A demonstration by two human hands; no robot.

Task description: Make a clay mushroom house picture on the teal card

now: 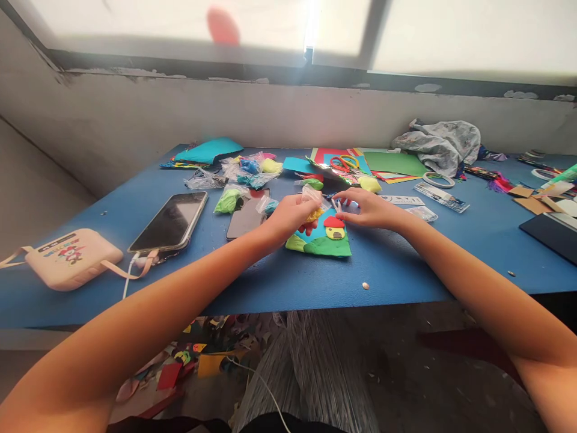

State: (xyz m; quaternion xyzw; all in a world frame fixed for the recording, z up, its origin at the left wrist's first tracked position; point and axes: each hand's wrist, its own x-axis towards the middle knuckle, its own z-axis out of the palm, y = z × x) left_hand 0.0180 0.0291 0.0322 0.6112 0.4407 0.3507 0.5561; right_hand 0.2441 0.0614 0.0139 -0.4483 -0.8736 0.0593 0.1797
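On the blue table, a blue card [318, 246] bears green clay hills and a clay mushroom house [334, 228] with a red cap and yellow body. Over the card's upper left, my left hand [295, 211] is closed round a clear plastic bag of yellow clay [314, 214]. My right hand [363, 208] is at the card's upper right, its thumb and fingers curled about a small whitish, clear object [337, 205] that I cannot identify. Bags of green clay [228, 201] and blue clay [270, 207] lie to the left.
A phone [169, 222] with a cable and a pink case [74, 258] lie at left. Behind are scissors [345, 163], coloured paper [392, 163], more clay bags [252, 166] and a patterned cloth [444, 144]. Tape [439, 180] and a dark notebook [552, 234] are at right.
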